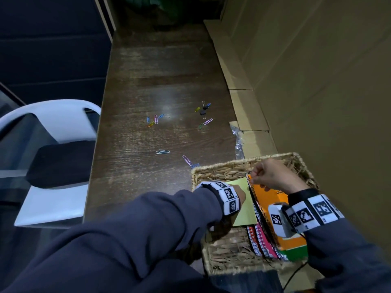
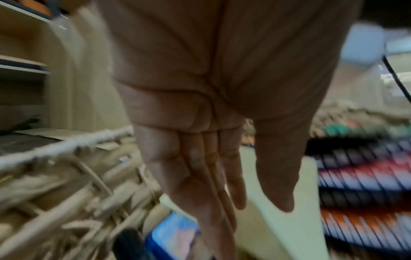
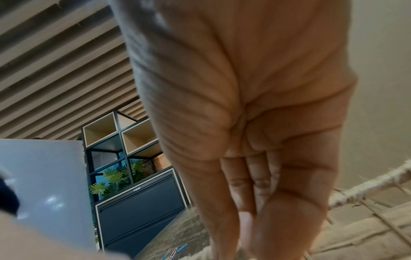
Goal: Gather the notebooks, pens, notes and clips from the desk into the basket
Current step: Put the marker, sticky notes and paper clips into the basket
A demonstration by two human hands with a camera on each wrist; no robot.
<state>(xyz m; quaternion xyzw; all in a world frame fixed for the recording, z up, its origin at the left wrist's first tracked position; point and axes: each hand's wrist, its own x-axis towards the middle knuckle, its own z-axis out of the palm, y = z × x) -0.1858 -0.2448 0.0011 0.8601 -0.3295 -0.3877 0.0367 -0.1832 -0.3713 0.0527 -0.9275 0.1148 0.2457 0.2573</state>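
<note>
The woven basket (image 1: 222, 166) stands at the desk's near right end. Spiral notebooks lean inside it, an orange notebook (image 1: 268, 199) on top. My right hand (image 1: 255, 176) pinches that notebook's far corner with curled fingers; in the right wrist view the right hand (image 3: 249, 228) shows thumb against fingertips. My left hand (image 1: 240, 193) reaches into the basket with straight fingers on a pale green note (image 1: 245, 208). In the left wrist view the left hand (image 2: 260, 207) lies flat over the note (image 2: 278, 234), beside the notebook spirals (image 2: 360, 176). Coloured paper clips (image 1: 153, 120) and binder clips (image 1: 204, 113) lie scattered on the desk.
Two more clips (image 1: 163, 152) lie close to the basket's far rim. A white chair (image 1: 53, 127) stands left of the desk. Cardboard (image 1: 243, 81) lines the right edge, with crumpled clear plastic (image 1: 238, 140) beside it. A blue item (image 2: 171, 234) lies on the basket floor.
</note>
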